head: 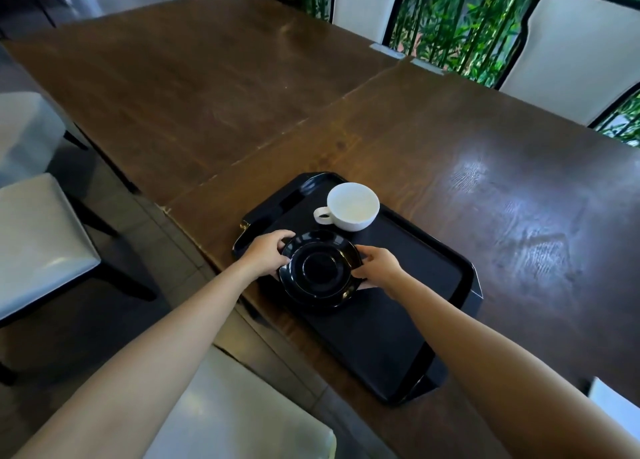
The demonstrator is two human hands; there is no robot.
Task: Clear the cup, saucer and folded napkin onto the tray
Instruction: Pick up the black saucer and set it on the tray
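My left hand and right hand clamp the saucer over the tray; beyond my fingers are the dark wooden table and pale chairs.

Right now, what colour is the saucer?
The saucer is glossy black; head view.

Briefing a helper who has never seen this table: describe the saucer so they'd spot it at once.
On the long dark wooden table, a black tray sits at the near edge. At its left end, the left hand and right hand grip the saucer by its rim. It is round, glossy and black, unlike the white handled cup beyond it.
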